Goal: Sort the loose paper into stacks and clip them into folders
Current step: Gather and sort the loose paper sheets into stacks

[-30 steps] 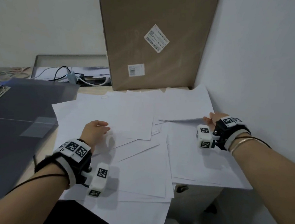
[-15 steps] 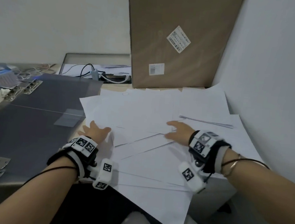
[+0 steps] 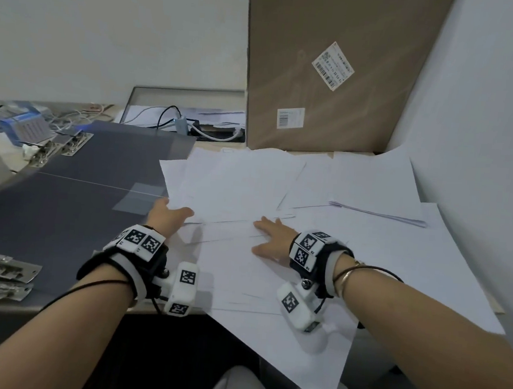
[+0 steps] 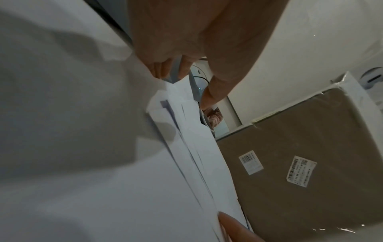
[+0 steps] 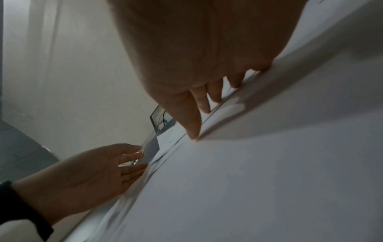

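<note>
Loose white sheets (image 3: 320,260) lie overlapping across the right part of the desk, some hanging over its front edge. My left hand (image 3: 167,215) is at the left edge of the upper sheets, thumb on top and fingers beneath the edge (image 4: 176,72). My right hand (image 3: 268,236) lies flat with spread fingers pressing on the sheets (image 5: 196,106). A thin squared-up stack (image 3: 379,214) rests near the right wall. Dark grey folder covers (image 3: 64,197) lie open to the left.
Metal folder clips (image 3: 0,269) lie at the near left, more of them (image 3: 62,145) at the far left. A tall cardboard box (image 3: 329,71) leans on the back wall. A cable tray (image 3: 187,118) with cords sits behind. The wall (image 3: 485,120) closes the right side.
My right hand came off the sheet by the right wall and moved left onto the middle sheets. My left hand shifted up to the sheets' left edge. My head turned left.
</note>
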`<control>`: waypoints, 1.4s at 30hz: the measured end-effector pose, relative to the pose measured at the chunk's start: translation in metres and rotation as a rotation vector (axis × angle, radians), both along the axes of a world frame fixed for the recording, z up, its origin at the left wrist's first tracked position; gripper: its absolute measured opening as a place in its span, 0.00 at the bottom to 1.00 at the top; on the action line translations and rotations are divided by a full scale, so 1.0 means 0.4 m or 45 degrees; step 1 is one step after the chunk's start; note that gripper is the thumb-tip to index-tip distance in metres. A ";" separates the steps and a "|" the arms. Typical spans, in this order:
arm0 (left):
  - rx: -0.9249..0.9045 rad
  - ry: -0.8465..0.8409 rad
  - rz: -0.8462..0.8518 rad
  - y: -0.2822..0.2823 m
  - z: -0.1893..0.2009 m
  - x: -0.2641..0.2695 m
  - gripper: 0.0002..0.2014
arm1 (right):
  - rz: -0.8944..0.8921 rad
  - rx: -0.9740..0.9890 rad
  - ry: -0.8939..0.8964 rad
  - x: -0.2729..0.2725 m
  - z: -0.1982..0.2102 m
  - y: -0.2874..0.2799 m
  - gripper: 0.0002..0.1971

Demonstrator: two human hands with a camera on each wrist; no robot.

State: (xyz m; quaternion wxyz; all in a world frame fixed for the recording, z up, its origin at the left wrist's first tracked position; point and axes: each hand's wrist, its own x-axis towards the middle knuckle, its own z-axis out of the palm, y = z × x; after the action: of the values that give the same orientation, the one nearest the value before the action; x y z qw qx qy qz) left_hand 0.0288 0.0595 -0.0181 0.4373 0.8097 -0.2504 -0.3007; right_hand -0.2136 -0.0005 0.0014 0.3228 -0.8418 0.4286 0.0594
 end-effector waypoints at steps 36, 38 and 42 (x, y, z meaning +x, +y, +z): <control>0.268 -0.190 -0.259 -0.071 0.063 -0.033 0.25 | -0.619 0.449 -0.723 -0.082 -0.046 -0.130 0.30; 0.085 0.145 -0.092 -0.072 0.057 -0.016 0.20 | -0.592 0.404 -0.668 -0.083 -0.044 -0.126 0.28; 0.195 0.477 -0.152 -0.102 0.006 0.032 0.43 | -0.541 0.341 -0.572 -0.088 -0.052 -0.134 0.29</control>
State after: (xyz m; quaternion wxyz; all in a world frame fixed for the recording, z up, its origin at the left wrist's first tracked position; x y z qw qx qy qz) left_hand 0.0416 0.0186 -0.0157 0.3948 0.7543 -0.1887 -0.4894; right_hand -0.2486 -0.0540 -0.0193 0.5220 -0.6757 0.5012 -0.1403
